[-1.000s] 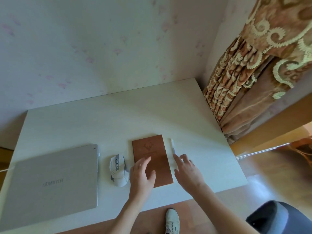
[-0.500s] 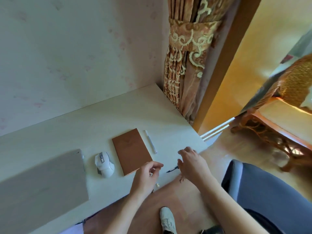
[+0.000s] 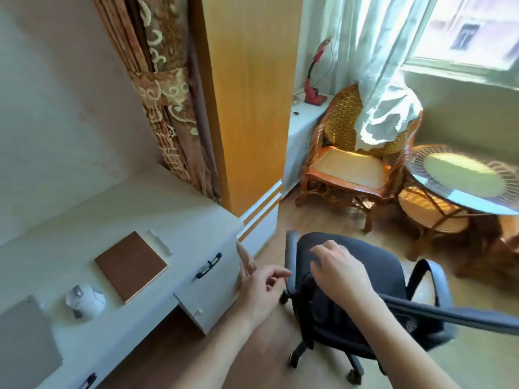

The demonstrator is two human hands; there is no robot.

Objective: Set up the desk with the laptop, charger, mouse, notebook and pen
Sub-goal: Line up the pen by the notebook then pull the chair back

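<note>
Presently we list the holdings, largest first.

Desk [image 3: 182, 220]: white, with drawers under its front edge; it bears four of the five items.

Office chair [image 3: 351, 299]: dark mesh, standing on the floor just right of the desk, beneath our right hand.

Laptop [image 3: 22, 341]: grey, lid closed, at the desk's left end, partly cut off by the frame edge.

Notebook [image 3: 130, 266]: brown cover, closed, lying flat toward the right end.

Mouse [image 3: 84, 300]: white, between laptop and notebook, touching neither.

Pen [image 3: 160, 242]: white, just beside the notebook's far-right edge.

Charger: not in view anywhere; we judge it the outstanding item. With laptop, mouse, notebook and pen laid out, we judge the task most of the way along; the lid is not yet raised and no cable shows.

Left hand [image 3: 261, 293]: off the desk's right corner, fingers loosely curled, thumb near the forefinger, holding nothing we can see.

Right hand [image 3: 339, 270]: over the chair's seat, fingers relaxed and bent, empty; whether it touches the fabric we cannot tell.

Both hands lie right of the desk, well apart from every placed item; the pen and notebook are nearest the left hand.
</note>
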